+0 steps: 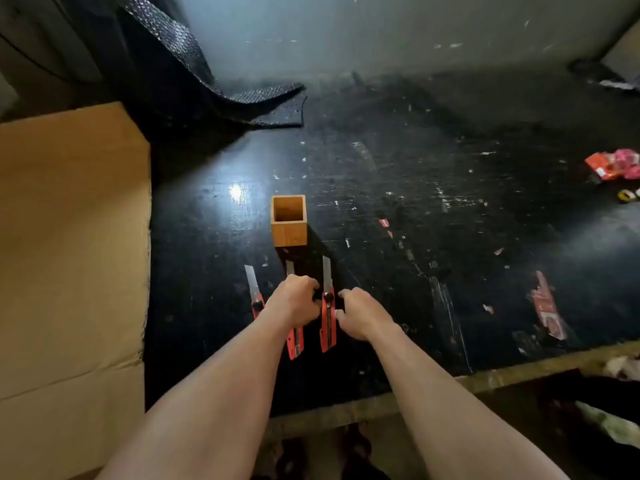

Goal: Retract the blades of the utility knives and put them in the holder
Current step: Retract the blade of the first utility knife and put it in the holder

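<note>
Left hand [294, 301] was curled down over the middle knife [295, 336], fingers closed on its body near the slider; only the tip of that blade showed past the knuckles. Right hand [360, 315] sat beside the right knife [327, 320], fingers bent and touching its edge near the black knob. Whether it actually pinched the knife, I couldn't tell.

All three blades were out and pointing away, toward the holder [289, 220]. The left knife [254, 296] lay untouched just beside the left wrist. The holder stood upright and empty on the black tabletop [398, 209], just beyond the blade tips.

Risks as I judged them:
- Both hands worked between exposed blades set close together, so a slip sideways would put a finger on an edge.
- The left wrist hung right over the left knife (blade still out), so a careless pull back could drag across it.
- If a knob stayed locked, forcing the slider could jerk the knife forward into the holder and knock it over.
- A knife dropped in with its blade still out would fail the task and cut whoever reached in later.
</note>
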The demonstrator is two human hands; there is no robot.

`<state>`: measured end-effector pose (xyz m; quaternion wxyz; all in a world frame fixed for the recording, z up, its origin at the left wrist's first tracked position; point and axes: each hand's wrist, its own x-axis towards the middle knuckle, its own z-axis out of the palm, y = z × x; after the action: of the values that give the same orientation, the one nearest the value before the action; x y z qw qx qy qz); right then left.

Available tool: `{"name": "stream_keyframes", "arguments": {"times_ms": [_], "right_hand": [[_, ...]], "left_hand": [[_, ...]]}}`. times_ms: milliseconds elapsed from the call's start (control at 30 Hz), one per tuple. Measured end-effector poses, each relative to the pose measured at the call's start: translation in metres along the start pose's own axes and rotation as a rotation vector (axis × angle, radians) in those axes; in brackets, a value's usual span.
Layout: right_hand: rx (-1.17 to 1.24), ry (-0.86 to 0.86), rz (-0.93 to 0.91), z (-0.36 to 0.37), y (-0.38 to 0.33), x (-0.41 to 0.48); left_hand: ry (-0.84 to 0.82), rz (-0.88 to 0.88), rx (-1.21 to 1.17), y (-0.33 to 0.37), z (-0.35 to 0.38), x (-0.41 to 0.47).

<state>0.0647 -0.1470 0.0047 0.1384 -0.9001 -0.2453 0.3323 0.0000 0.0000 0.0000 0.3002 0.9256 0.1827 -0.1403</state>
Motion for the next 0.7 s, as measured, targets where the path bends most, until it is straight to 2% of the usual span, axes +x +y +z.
{"name": "stream_keyframes", "arguments": {"times_ms": [167, 467, 700], "right_hand": [[0.039, -0.016, 0.02, 0.018, 0.011, 0.006], [0.509, 0.087, 0.15, 0.031, 0.025, 0.017], [0.772, 0.117, 0.063, -0.01, 0.031, 0.018]], "left_hand": [[-0.048, -0.083, -0.005, 0.004, 0.023, 0.003], [0.185, -0.233, -0.239, 0.022, 0.049, 0.001], [0.314, -0.231, -0.507, 0.038, 0.027, 0.008]]}}
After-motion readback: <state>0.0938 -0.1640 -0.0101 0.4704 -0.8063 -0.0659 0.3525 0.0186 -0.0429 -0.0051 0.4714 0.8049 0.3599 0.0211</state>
